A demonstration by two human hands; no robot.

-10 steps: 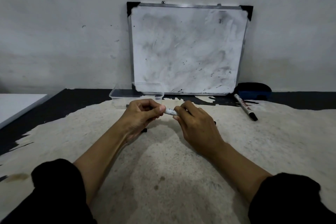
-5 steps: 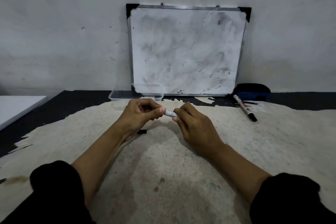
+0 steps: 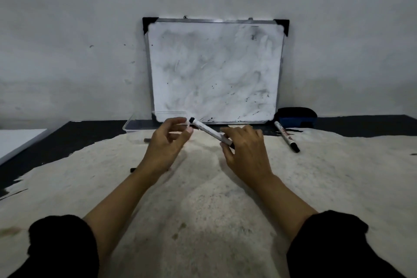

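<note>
Right grip point(image 3: 246, 153) pinches the marker point(image 3: 208, 131) by its near end, steadying it, I judge, so my left grip point(image 3: 165, 144), half open and holding nothing, can work its far end.

Right hand point(image 3: 244, 153) hides the marker's point(image 3: 208, 131) lower end.

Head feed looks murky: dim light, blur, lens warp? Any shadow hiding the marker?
Head view: dim, flat light, no glare; marker in the right hand sharp, unshadowed, label unreadable; left hand slightly soft; faint shadows on the table beneath both hands; whiteboard sides splay upward, likely wide-angle warp or lean.
</note>
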